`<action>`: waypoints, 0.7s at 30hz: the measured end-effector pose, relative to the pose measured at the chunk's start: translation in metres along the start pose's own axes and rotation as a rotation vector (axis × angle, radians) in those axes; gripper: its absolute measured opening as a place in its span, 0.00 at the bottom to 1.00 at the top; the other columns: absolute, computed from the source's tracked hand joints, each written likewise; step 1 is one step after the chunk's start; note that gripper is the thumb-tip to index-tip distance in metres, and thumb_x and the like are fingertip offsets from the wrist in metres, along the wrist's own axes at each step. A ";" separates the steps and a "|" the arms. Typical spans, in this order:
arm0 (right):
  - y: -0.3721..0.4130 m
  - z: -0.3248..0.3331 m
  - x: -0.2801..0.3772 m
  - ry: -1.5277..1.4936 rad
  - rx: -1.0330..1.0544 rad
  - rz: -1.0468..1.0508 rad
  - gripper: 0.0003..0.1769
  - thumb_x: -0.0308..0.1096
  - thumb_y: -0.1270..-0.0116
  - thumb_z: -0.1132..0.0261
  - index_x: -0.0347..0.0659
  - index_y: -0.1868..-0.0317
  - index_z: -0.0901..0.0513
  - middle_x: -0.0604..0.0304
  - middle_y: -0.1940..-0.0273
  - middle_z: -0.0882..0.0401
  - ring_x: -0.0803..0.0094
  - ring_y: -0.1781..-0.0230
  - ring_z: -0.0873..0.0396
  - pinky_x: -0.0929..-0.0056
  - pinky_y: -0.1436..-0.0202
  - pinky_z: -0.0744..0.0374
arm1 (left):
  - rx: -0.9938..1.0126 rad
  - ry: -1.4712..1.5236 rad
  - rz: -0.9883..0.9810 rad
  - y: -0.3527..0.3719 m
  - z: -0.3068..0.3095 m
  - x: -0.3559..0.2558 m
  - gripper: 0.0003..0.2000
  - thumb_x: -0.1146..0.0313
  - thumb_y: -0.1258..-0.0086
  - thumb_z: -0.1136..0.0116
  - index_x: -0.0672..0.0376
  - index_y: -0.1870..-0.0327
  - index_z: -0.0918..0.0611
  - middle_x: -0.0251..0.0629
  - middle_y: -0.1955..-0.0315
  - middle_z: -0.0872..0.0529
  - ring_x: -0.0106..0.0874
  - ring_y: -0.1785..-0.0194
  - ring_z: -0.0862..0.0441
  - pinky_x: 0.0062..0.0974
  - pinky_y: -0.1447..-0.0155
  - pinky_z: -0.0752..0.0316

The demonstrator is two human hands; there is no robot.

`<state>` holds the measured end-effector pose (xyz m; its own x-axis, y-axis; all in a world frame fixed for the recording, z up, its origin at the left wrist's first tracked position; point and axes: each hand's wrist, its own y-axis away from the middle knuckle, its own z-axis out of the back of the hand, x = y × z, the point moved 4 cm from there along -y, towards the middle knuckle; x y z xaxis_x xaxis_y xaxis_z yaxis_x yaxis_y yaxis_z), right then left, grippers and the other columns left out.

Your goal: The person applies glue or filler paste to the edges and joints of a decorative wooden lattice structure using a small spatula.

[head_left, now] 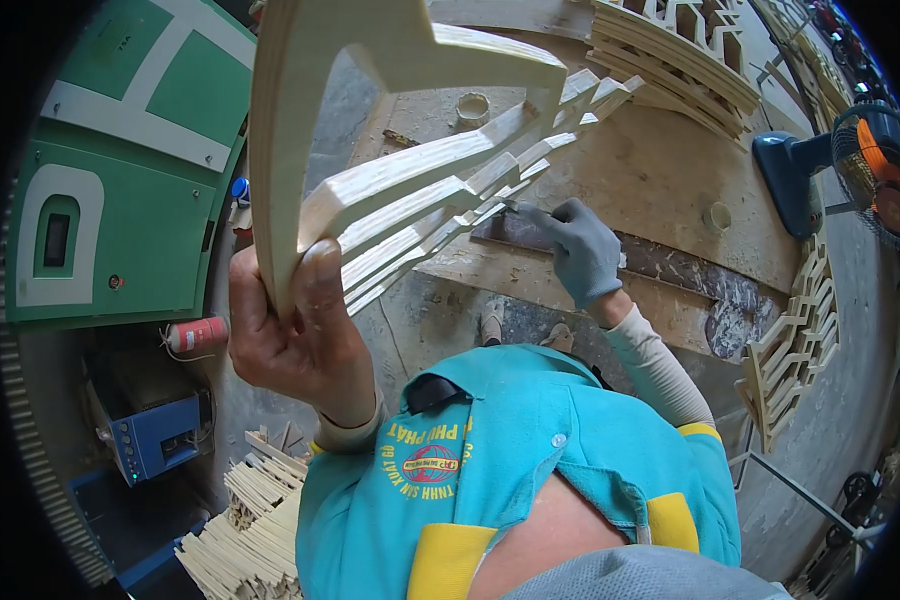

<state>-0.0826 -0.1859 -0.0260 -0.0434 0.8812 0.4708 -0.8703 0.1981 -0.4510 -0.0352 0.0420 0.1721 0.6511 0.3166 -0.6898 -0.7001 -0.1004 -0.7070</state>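
Bare, my left hand (305, 330) pinches the lower end of a pale plywood frame (420, 180) with zigzag slats, raised close to the camera. The frame slants away to the upper right, over the workbench (660, 190). My right hand (582, 250), in a grey glove, is at the frame's far lower edge, fingers closed with the index finger pointing along it. Whether a small tool sits in those fingers is too small to tell. Below the glove, a dark, white-smeared strip (670, 265) lies on the bench.
A stack of wooden frames (670, 70) lies at the back. On the bench are two small round cups (473, 108). A fan (875, 180) and leaning frames (795, 340) stand right. Left are a green machine (120, 180), a red extinguisher (197, 334) and wood pieces (250, 530).
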 end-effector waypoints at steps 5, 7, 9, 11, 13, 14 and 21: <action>0.009 -0.008 0.033 -0.070 0.085 -0.125 0.31 0.21 0.41 0.40 0.65 0.41 0.17 0.60 0.67 0.25 0.62 0.70 0.22 0.64 0.69 0.22 | 0.007 -0.017 -0.013 0.001 0.000 0.000 0.12 0.64 0.32 0.32 0.64 0.66 0.20 0.28 0.77 0.22 0.16 0.72 0.31 0.15 0.69 0.38; 0.011 -0.008 0.044 -0.043 0.173 -0.133 0.30 0.21 0.40 0.41 0.64 0.40 0.18 0.59 0.66 0.25 0.61 0.70 0.21 0.63 0.69 0.22 | 0.010 -0.036 -0.027 0.000 0.000 -0.001 0.12 0.64 0.32 0.32 0.64 0.66 0.20 0.28 0.77 0.23 0.15 0.73 0.32 0.15 0.70 0.39; 0.009 -0.006 0.041 -0.094 0.187 -0.179 0.30 0.22 0.40 0.40 0.63 0.40 0.18 0.57 0.65 0.25 0.60 0.69 0.20 0.62 0.68 0.21 | 0.013 -0.038 -0.034 0.001 0.000 -0.002 0.12 0.64 0.32 0.32 0.64 0.66 0.20 0.28 0.77 0.23 0.15 0.73 0.32 0.16 0.70 0.40; 0.006 -0.006 0.034 -0.111 0.147 -0.219 0.30 0.23 0.40 0.40 0.64 0.40 0.19 0.57 0.64 0.24 0.59 0.69 0.20 0.62 0.68 0.21 | 0.012 -0.021 -0.034 0.002 -0.001 -0.002 0.13 0.63 0.32 0.32 0.64 0.66 0.20 0.27 0.77 0.24 0.15 0.74 0.33 0.16 0.71 0.40; 0.007 -0.009 0.040 -0.039 0.115 -0.163 0.29 0.23 0.39 0.41 0.63 0.40 0.19 0.56 0.65 0.24 0.58 0.70 0.20 0.62 0.68 0.21 | 0.020 -0.030 -0.028 0.003 0.000 -0.003 0.13 0.63 0.32 0.32 0.64 0.65 0.20 0.28 0.77 0.23 0.15 0.73 0.33 0.15 0.71 0.41; 0.008 -0.010 0.043 -0.003 0.099 -0.134 0.29 0.23 0.39 0.41 0.63 0.40 0.19 0.56 0.65 0.24 0.58 0.70 0.20 0.62 0.68 0.21 | 0.024 -0.035 -0.026 0.003 0.001 -0.003 0.13 0.63 0.32 0.32 0.64 0.65 0.20 0.28 0.77 0.23 0.15 0.73 0.32 0.15 0.71 0.41; 0.009 -0.013 0.032 -0.149 0.153 -0.242 0.28 0.24 0.38 0.42 0.65 0.40 0.19 0.55 0.66 0.24 0.57 0.70 0.19 0.60 0.68 0.21 | 0.018 0.000 -0.030 0.004 0.000 -0.004 0.12 0.65 0.33 0.31 0.66 0.64 0.20 0.29 0.76 0.23 0.16 0.73 0.32 0.16 0.71 0.41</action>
<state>-0.0853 -0.1497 -0.0250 0.1119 0.7416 0.6614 -0.9272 0.3173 -0.1990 -0.0403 0.0404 0.1719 0.6719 0.3195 -0.6682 -0.6852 -0.0743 -0.7245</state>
